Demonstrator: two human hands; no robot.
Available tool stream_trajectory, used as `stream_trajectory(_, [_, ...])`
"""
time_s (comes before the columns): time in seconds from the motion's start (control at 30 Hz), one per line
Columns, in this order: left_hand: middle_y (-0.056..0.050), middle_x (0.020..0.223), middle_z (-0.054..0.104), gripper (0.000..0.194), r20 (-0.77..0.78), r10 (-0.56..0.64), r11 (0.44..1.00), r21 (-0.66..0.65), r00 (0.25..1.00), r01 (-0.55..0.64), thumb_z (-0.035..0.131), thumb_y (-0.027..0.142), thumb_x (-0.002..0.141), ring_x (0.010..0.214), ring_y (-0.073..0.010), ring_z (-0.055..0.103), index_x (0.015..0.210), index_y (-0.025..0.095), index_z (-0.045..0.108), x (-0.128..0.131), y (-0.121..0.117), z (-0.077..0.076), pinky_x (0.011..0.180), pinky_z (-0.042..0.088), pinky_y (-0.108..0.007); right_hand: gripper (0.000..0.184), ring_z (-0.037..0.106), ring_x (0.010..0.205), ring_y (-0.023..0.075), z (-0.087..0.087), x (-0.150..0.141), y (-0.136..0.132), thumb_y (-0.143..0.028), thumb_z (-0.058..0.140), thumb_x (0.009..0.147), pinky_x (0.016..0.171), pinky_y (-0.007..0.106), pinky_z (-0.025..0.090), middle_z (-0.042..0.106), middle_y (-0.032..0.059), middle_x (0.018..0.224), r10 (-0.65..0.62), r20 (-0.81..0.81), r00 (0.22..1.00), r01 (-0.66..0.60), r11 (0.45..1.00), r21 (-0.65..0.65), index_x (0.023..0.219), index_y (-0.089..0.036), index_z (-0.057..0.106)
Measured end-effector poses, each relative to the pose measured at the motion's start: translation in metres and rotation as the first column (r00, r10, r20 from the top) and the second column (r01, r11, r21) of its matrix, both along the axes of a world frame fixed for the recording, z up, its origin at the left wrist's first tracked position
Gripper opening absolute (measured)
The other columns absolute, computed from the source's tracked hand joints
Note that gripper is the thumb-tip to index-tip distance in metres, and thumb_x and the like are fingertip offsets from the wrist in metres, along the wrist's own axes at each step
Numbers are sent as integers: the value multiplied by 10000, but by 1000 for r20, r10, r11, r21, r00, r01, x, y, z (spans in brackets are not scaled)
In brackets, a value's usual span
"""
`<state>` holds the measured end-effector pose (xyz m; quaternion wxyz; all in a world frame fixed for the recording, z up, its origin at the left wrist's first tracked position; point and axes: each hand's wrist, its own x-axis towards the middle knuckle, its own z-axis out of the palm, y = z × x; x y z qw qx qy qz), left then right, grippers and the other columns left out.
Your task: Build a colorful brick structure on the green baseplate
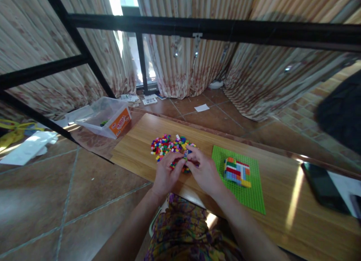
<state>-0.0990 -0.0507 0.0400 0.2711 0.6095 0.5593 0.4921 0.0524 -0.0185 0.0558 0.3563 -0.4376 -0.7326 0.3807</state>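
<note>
Over the near side of a pile of small coloured toy bricks, my left hand and my right hand meet with thumbs and fingertips pinched close together. Small bricks, blue and green, show between the fingertips; exactly how many and which hand bears them is hard to make out. Right of my right hand lies a green baseplate. A block built of multicoloured bricks stands on it, with red, white, light blue, orange and yellow pieces.
The wooden board carries the bricks and baseplate. At its left stands a clear plastic box with an orange label and a few bricks inside. A dark phone-like slab lies at the right. A black metal frame crosses in front of curtains.
</note>
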Motion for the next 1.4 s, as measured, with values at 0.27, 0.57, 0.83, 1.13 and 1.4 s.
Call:
stream_trajectory(0.27, [-5,694,614,196,494,-17,949,-266,869,169,658,360,766,661,-128,511,726,168,668,24,-8,7,653,399,-237,388,647,796,139,6,20,-20,-230,547,862,799,290,503,676,-3,833,21,-55,998,-26,997,-79,1249,-216,523])
stream_trajectory(0.57, [45,565,506,270,798,285,831,-481,531,278,774,345,680,528,-56,443,642,142,600,32,-25,-15,525,366,-181,350,671,814,156,-22,33,-32,-236,540,855,823,325,512,711,2,853,14,25,1000,-10,989,-145,1203,-227,569])
stream_trajectory(0.83, [28,645,546,166,811,536,664,-576,232,477,665,255,844,496,-33,500,760,135,586,32,-27,-7,507,482,-166,211,645,905,196,-44,35,-22,-180,564,836,834,343,504,690,66,984,-133,275,952,119,991,66,1017,-205,670])
stream_trajectory(1.13, [48,584,512,204,786,571,614,-600,236,512,695,293,822,466,-28,481,742,135,593,46,-31,-9,479,434,-142,146,640,840,151,-25,27,-40,-233,609,850,774,270,528,669,34,940,-108,23,994,107,993,42,973,-242,688])
stream_trajectory(1.4, [34,620,538,323,753,342,687,-608,562,397,722,428,742,499,-48,448,872,136,684,60,-34,-9,476,354,-169,192,639,914,181,-18,83,-39,-324,547,903,836,321,509,671,57,987,-299,102,949,284,949,133,996,-242,693])
